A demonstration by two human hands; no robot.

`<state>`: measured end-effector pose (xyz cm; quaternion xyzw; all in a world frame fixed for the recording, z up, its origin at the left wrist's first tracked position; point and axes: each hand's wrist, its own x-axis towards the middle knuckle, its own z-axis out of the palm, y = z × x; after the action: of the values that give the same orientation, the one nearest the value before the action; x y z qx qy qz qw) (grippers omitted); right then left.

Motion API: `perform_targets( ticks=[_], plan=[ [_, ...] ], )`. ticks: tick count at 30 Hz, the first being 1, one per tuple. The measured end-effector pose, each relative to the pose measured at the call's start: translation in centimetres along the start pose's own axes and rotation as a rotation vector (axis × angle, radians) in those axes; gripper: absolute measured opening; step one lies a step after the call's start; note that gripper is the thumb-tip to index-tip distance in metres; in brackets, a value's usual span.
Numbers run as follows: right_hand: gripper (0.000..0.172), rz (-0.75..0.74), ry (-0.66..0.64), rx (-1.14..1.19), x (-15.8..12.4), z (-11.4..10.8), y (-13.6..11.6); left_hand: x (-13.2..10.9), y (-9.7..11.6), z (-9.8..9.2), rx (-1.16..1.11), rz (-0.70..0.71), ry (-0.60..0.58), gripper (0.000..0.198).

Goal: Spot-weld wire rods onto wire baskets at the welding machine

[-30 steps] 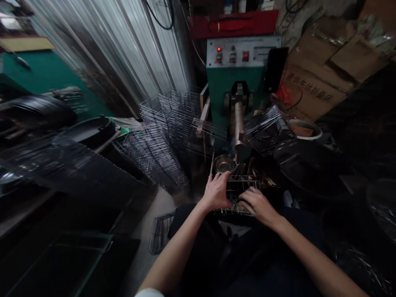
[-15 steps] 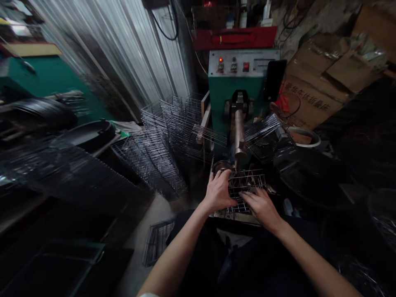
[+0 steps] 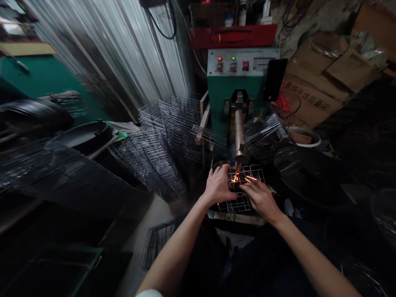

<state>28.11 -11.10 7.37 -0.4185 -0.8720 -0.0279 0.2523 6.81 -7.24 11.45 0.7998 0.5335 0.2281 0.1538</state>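
A wire mesh rack (image 3: 239, 202) lies under the copper electrode (image 3: 239, 138) of a green spot-welding machine (image 3: 243, 74). Orange sparks (image 3: 239, 177) fly where the electrode tip meets the wires. My left hand (image 3: 218, 185) grips the rack's left side, fingers curled over the wires. From the right, my right hand (image 3: 261, 198) presses on the rack with its fingers bent over the mesh. A green lamp on the machine's panel is lit beside a red one.
Stacks of finished wire racks (image 3: 167, 136) lean left of the machine, more wire pieces (image 3: 262, 128) at its right. One rack (image 3: 154, 243) lies on the floor. Cardboard boxes (image 3: 318, 82) pile up at the right, a white bucket (image 3: 305, 136) beneath them. Corrugated metal wall behind.
Both hands pushed the rack forward under the electrode. Sparks now appear at the tip, and the green panel lamp has lit.
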Motion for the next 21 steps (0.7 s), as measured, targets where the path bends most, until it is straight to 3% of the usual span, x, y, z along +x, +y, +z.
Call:
perform_targets(
  ticks=[5, 16, 21],
  plan=[
    [0.016, 0.115, 0.069, -0.130, 1.8, 0.0, 0.1, 1.7, -0.3, -0.5, 0.029, -0.035, 0.009, 0.095],
    [0.020, 0.207, 0.107, -0.231, 3.8, 0.4, 1.5, 4.2, -1.8, -0.8, 0.085, -0.025, 0.005, 0.096],
    [0.010, 0.207, 0.090, -0.156, 5.1, 0.4, 2.8, 6.1, -2.6, -1.5, 0.076, -0.015, -0.021, 0.094]
  ],
)
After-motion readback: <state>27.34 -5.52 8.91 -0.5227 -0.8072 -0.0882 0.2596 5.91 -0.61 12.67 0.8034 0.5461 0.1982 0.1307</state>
